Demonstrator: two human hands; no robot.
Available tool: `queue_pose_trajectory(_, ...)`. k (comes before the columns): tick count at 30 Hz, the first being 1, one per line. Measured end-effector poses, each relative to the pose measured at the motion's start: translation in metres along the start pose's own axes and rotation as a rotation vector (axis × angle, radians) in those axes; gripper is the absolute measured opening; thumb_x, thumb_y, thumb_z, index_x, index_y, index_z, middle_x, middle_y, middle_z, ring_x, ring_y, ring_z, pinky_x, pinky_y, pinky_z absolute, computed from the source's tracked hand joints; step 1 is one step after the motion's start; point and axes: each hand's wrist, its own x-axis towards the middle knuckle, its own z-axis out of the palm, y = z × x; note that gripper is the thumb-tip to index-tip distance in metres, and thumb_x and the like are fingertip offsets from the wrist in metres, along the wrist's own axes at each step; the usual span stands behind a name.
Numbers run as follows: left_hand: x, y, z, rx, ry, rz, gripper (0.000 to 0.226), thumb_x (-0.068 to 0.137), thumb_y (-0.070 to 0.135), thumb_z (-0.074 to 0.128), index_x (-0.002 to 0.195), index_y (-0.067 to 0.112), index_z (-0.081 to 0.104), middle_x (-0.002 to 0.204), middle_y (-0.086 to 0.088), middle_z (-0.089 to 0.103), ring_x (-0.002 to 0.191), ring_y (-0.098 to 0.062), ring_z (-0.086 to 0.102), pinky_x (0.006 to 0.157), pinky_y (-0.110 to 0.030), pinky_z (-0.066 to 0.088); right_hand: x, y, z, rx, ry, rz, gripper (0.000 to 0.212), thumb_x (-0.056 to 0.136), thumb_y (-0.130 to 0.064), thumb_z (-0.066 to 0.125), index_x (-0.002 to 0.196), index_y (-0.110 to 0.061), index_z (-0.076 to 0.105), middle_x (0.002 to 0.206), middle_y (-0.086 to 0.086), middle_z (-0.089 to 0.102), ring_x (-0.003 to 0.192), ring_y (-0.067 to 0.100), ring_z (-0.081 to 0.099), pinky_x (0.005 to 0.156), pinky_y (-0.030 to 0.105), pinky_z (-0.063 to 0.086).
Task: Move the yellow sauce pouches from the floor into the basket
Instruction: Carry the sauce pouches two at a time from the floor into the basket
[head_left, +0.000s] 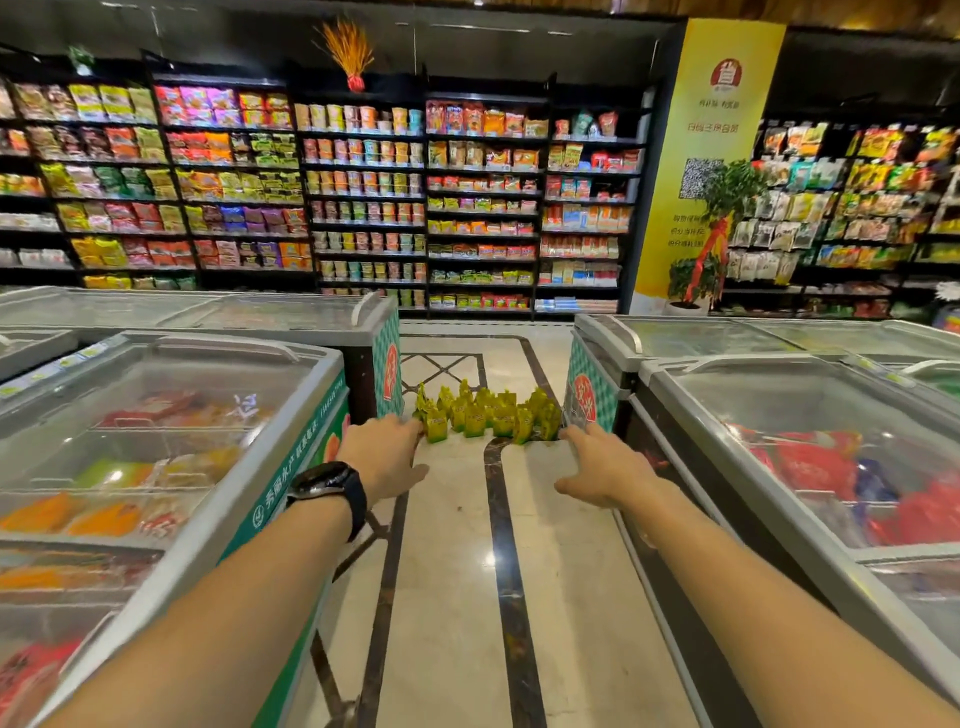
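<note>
My two forearms run up from the bottom corners of the frame toward the centre, over a pale marble floor (452, 571) inlaid with dark stripes. A black watch (327, 488) sits on my left wrist. My left hand (382, 457) reaches forward just left of centre, fingers stretched out and holding nothing; its fingertips come right up to the leftmost pouch, though I cannot tell whether they touch it. My right hand (605, 467), just right of centre, is likewise spread flat and grips nothing, its fingertips near the right end of the group.

Between and just beyond my hands, the yellow sauce pouches (488, 415) stand upright in a tight cluster on the floor, in the aisle at mid-frame. A glass-topped chest freezer (156, 441) flanks the aisle on the left and another freezer (779, 441) on the right. Across the top of the frame, dark shelves (363, 197) hold rows of coloured packets, with a yellow banner (706, 156) at upper right.
</note>
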Motion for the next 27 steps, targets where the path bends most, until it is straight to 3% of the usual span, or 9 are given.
queue_pose_trajectory(7,0.118,-0.014,0.034,0.043,-0.045,0.038,0.054,0.093,0.054,0.057,0.136,0.023,0.046,0.125,-0.006,0.056,0.109,-0.026,0.060,0.088,-0.040,0.055,0.121,0.022,0.017,0.006,-0.048,0.026,0.071,0.086,-0.040,0.068,0.147,-0.024,0.035,0.148,0.007,0.039,0.132,0.029,0.044,0.106,0.050,0.044)
queue_pose_trajectory(15,0.306,-0.023,0.068,0.049,-0.052,-0.020,0.058,0.092,0.055,0.057,0.140,0.026,0.042,0.126,-0.006,0.056,0.111,-0.025,0.059,0.088,-0.040,0.055,0.327,0.064,0.019,0.016,-0.074,-0.009,0.070,0.089,-0.039,0.064,0.148,-0.020,0.033,0.144,0.009,0.043,0.132,0.030,0.043,0.104,0.048,0.045)
queue_pose_trajectory(22,0.433,-0.034,0.093,0.036,-0.022,-0.064,0.057,0.092,0.055,0.057,0.138,0.024,0.043,0.121,-0.006,0.058,0.109,-0.026,0.059,0.086,-0.039,0.053,0.484,0.060,0.033,-0.050,-0.115,-0.100,0.077,0.086,-0.043,0.066,0.149,-0.019,0.030,0.146,0.010,0.039,0.134,0.032,0.041,0.101,0.049,0.045)
queue_pose_trajectory(27,0.533,-0.051,0.126,0.118,-0.091,-0.057,0.061,0.092,0.057,0.056,0.139,0.021,0.042,0.126,-0.009,0.057,0.112,-0.030,0.058,0.085,-0.040,0.052,0.595,0.058,0.045,-0.091,-0.122,-0.114,0.073,0.085,-0.041,0.068,0.147,-0.019,0.034,0.145,0.009,0.040,0.132,0.032,0.042,0.099,0.048,0.047)
